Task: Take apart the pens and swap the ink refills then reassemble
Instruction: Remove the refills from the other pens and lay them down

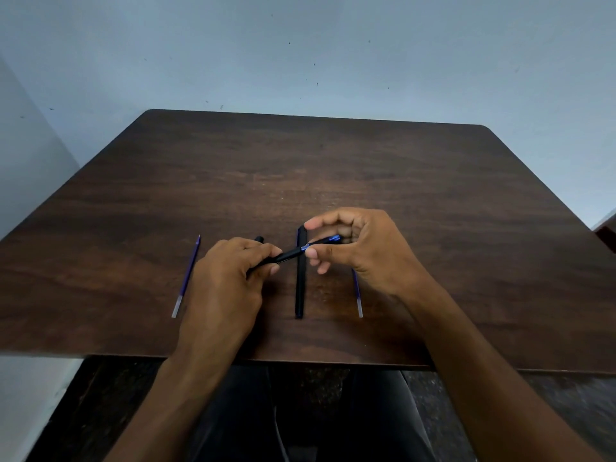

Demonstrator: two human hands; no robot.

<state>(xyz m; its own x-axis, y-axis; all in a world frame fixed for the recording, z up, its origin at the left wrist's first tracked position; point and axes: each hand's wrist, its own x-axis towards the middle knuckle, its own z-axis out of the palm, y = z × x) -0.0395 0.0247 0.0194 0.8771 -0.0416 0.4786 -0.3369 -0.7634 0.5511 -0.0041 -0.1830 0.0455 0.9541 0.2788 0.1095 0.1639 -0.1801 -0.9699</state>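
Note:
My left hand (pixel 230 271) grips a black pen barrel (pixel 288 255) just above the table. My right hand (pixel 353 241) pinches that pen's blue front section (pixel 328 240) between thumb and fingers. A second black pen barrel (pixel 300 278) lies lengthwise on the table beneath them. A small black piece (pixel 259 239) peeks out behind my left hand. One purple ink refill (pixel 187 278) lies to the left. Another refill (pixel 358 296) lies to the right, partly hidden under my right hand.
The dark wooden table (pixel 333 168) stands against a pale blue wall (pixel 300 48). Its near edge runs just in front of my lap. A dark object (pixel 608 233) shows at the right border.

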